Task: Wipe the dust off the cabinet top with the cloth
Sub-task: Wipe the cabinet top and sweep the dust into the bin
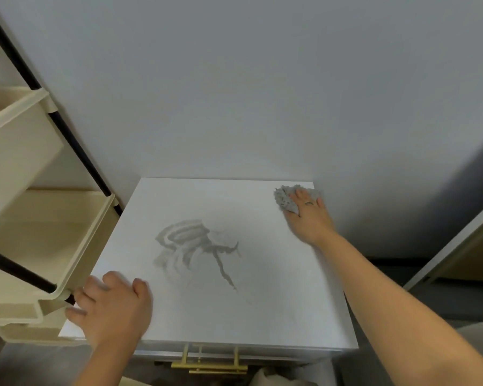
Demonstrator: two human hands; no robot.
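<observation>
The white cabinet top [276,302] fills the lower middle of the view. A grey smear of dust [191,246] lies on its centre-left, with streaks trailing toward the front. A crumpled grey cloth [286,197] sits at the far right corner of the top. My right hand [310,218] presses flat on the cloth, fingers spread over it. My left hand [112,307] rests on the near left corner of the top, fingers loosely curled, holding nothing.
A cream shelf unit [34,232] with black poles stands close against the cabinet's left side. A grey wall [234,93] runs behind. Gold drawer handles [209,363] show below the front edge. A door frame [455,254] stands at the right.
</observation>
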